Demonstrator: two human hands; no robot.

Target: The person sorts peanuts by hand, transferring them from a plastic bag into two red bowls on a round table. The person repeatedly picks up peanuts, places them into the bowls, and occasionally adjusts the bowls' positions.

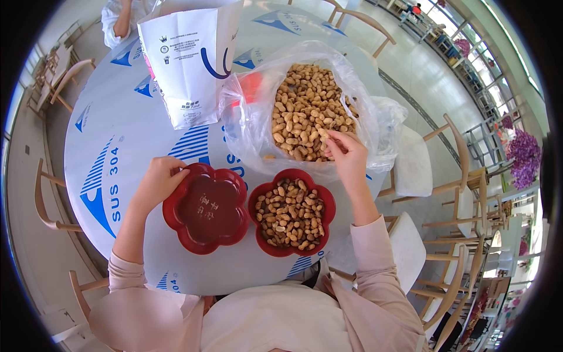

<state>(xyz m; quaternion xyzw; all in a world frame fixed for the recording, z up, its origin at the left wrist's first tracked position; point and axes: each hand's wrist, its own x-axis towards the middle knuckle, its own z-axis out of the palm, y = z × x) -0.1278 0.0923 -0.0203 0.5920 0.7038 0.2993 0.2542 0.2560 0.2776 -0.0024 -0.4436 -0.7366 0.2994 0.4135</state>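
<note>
My left hand (165,178) grips the rim of a red flower-shaped dish (211,215), thumb on top; the dish holds no peanuts. Directly to its right stands a second red flower-shaped dish (329,211), filled with peanuts in the shell (290,215). Beyond the dishes lies an opened clear plastic bag (250,141), with a large heap of unshelled peanuts (308,105) in it. At the near right part of this heap, my right hand (347,152) pinches a peanut (323,133) between thumb and fingertips.
A white paper bag (189,66) with printing stands at the far left of the round table (101,176). Another person's arm (122,22) shows past it. Wooden chairs (457,149) stand around the table, several of them on the right, near purple flowers (523,158).
</note>
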